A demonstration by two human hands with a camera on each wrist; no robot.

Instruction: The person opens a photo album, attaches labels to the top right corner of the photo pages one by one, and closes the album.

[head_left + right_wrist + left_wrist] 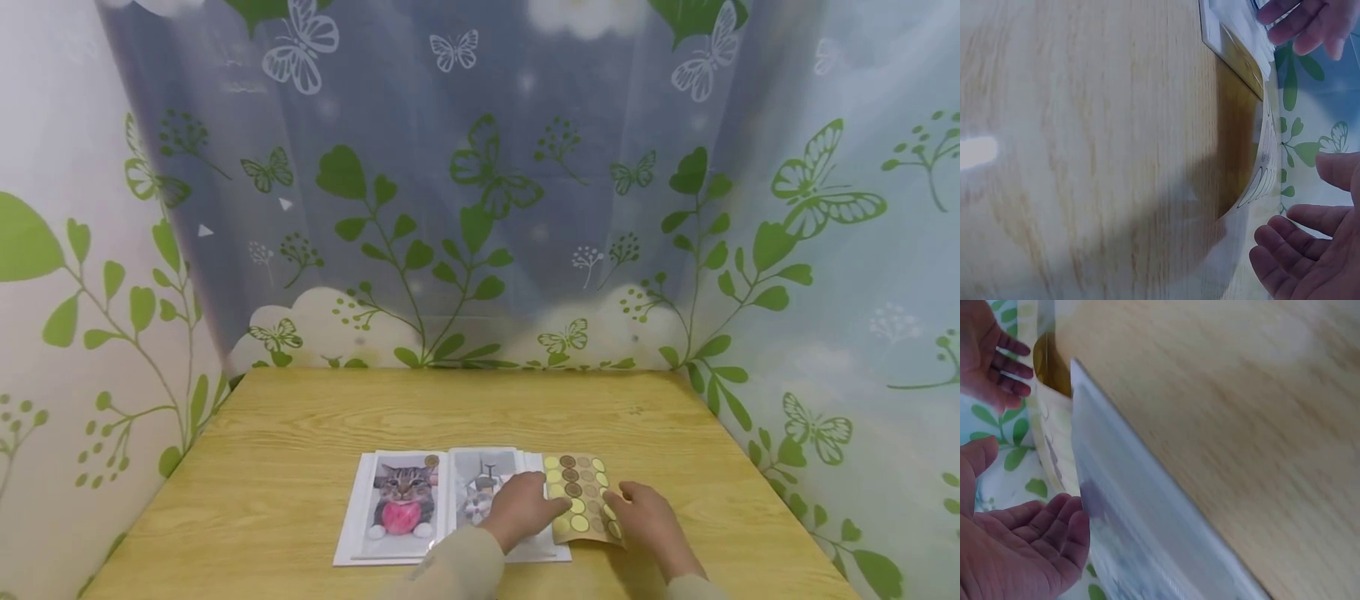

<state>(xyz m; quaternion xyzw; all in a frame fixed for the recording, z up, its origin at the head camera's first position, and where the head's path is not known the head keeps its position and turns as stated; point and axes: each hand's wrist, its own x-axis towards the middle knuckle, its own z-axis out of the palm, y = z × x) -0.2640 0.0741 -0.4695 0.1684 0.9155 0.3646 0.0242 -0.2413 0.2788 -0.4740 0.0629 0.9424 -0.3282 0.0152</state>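
An open photo album [345,537] lies on the wooden table, a cat photo [403,492] on its left page. Another picture on the right page is partly covered by my left hand [521,508]. To the right, a sheet of round stickers [588,479], yellow and brown, bows up from the table in the right wrist view. My left hand is over the album's right edge, fingers loosely bent, thumb by the sheet. At the sheet's right edge is my right hand [648,525], fingers relaxed and apart from it in the right wrist view [1313,253]. Neither hand grips anything.
The wooden table [450,408] extends around the album. Behind it hangs a blue-grey curtain [420,108] with green leaves and butterflies. Similar patterned sheets stand at the left [67,350] and right [862,333].
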